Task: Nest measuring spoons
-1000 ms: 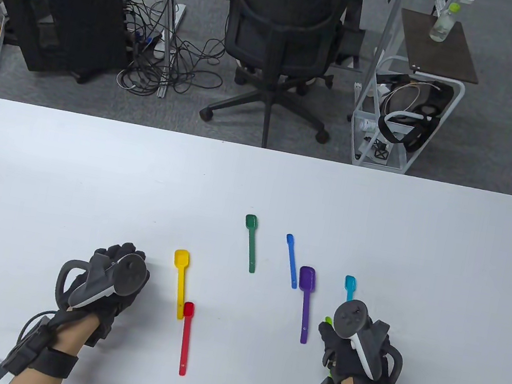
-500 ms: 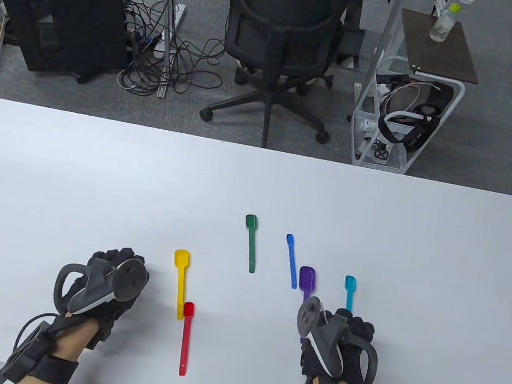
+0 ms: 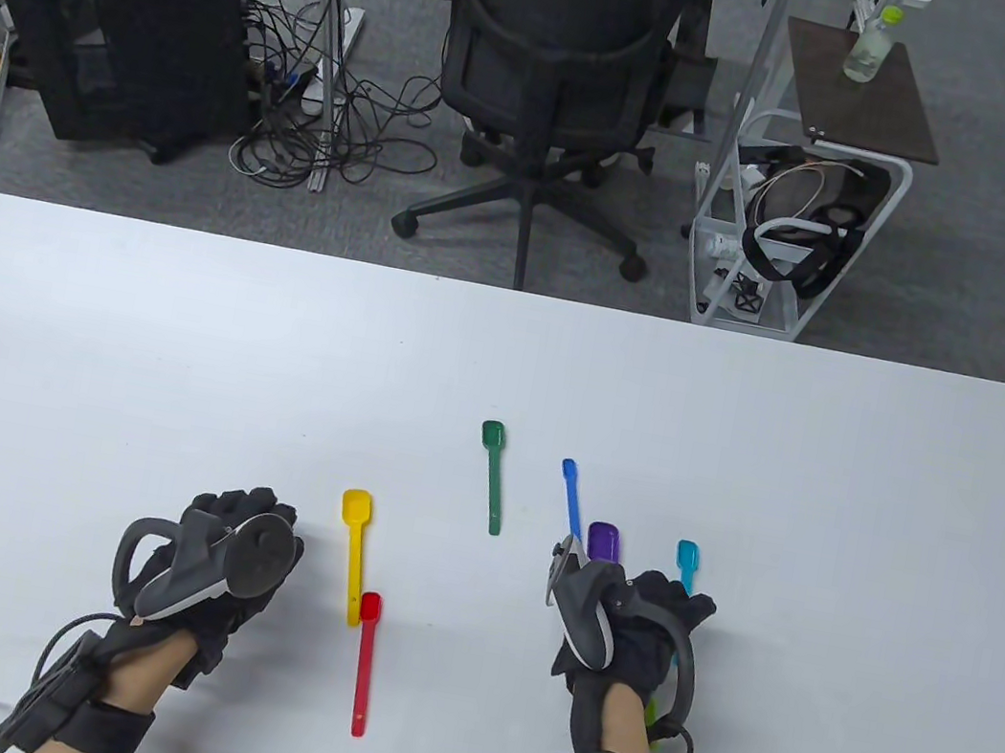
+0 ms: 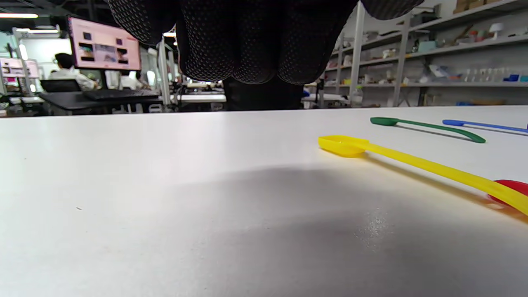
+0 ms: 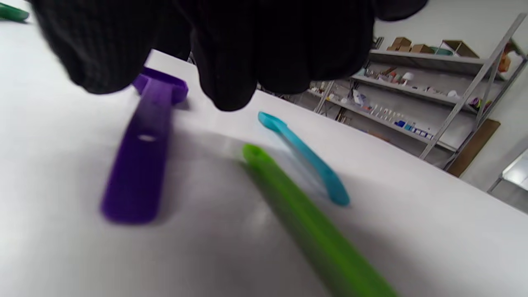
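Several coloured measuring spoons lie apart on the white table (image 3: pixel 179 339): yellow (image 3: pixel 352 544), red (image 3: pixel 362 663), dark green (image 3: pixel 492 477), blue (image 3: pixel 571 495), purple (image 3: pixel 605 540), cyan (image 3: pixel 686 560), and lime green (image 3: pixel 650 713), which is mostly hidden beside my right wrist. My right hand (image 3: pixel 652 602) hovers over the purple spoon's handle (image 5: pixel 140 165) with its fingers (image 5: pixel 231 62) hanging just above it, holding nothing. The cyan spoon (image 5: pixel 305 161) and lime spoon (image 5: pixel 305 222) lie just right of it. My left hand (image 3: pixel 250 515) is empty, left of the yellow spoon (image 4: pixel 412 159), with its fingers (image 4: pixel 247 53) curled.
The yellow spoon's handle end touches the red spoon's bowl (image 4: pixel 509 187). The table's far edge (image 3: pixel 518 290) has an office chair (image 3: pixel 553 65) and a white cart (image 3: pixel 797 224) behind it. Cables trail from both wrists at the near edge.
My right hand has moved left and forward, from over the lime spoon to over the purple spoon's handle, and the wrist has rolled. The left hand has barely shifted. The spoons have not moved.
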Action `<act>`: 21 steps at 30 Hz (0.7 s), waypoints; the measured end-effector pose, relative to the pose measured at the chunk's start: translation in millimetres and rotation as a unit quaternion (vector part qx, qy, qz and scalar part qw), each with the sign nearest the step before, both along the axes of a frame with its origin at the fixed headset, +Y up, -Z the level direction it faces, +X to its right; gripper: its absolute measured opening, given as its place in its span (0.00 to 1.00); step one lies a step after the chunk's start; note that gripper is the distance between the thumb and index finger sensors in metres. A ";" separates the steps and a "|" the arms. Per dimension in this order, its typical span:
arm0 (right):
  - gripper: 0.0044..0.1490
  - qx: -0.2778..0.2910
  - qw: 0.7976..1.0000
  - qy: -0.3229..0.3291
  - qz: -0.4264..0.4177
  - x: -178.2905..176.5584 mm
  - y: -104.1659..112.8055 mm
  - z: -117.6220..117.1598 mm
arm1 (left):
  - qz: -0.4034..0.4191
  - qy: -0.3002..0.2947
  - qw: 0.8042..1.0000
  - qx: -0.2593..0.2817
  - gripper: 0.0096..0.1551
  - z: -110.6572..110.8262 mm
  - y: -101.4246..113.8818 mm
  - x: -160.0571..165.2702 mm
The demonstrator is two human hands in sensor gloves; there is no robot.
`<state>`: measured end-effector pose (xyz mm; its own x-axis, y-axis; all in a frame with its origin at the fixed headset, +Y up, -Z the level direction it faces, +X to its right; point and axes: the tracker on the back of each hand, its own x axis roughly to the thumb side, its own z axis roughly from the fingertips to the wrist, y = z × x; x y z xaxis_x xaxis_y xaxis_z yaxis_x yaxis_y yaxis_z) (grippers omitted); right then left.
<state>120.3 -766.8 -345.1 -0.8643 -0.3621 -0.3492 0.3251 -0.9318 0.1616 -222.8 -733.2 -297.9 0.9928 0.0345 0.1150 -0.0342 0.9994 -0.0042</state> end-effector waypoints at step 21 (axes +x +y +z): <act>0.27 0.029 0.985 0.055 -0.159 -44.3 23.9 33.2 | -0.037 0.007 0.999 -0.009 0.38 -10.6 -13.1 14.4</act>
